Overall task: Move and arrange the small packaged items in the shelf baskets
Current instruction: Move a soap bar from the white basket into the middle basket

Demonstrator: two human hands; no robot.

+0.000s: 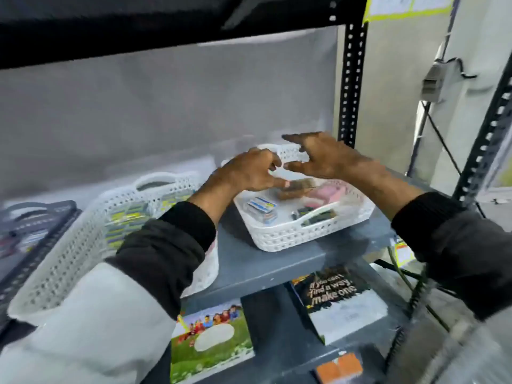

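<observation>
A small white perforated basket (291,237) sits on the grey shelf (263,268). Inside it lie a blue-and-white small box (261,205), a brown packet (297,189), a pink packet (328,196) and dark green packs (318,215). My left hand (246,173) hovers over the basket's far left part with its fingers curled, one fingertip close to the brown packet; blur hides whether it grips anything. My right hand (328,159) is above the basket's far rim, fingers spread and holding nothing.
A larger white basket (69,261) with yellow-green packs (130,220) stands to the left, and a dark grey basket (33,220) lies beyond it. Black perforated uprights (352,79) frame the shelf. On the lower shelf lie a picture card (210,338) and a dark notebook (336,296).
</observation>
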